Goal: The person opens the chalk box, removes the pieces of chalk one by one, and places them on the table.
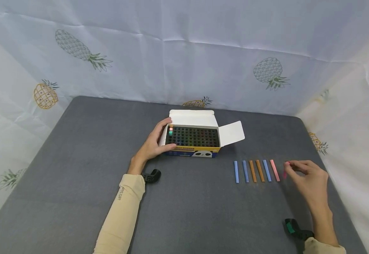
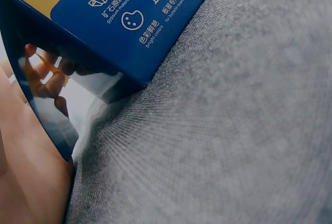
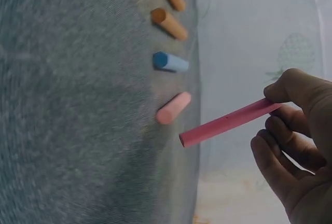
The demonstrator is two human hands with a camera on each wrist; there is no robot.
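My left hand holds the left end of an open chalk box, with the thumb at its front edge and the fingers behind. Inside is a black holder full of round holes. Several chalk ends, among them a teal chalk, show in its left column. Between the thumb and fingertips of my right hand is a deep pink chalk stick, pinched at one end and tilted above the table. Just left of it lies a light pink chalk, apart from the hand.
Blue and orange chalks, such as an orange chalk, lie in a row left of the right hand. The box's white side flap sticks out to the right. A pineapple-print cloth hangs behind the grey table.
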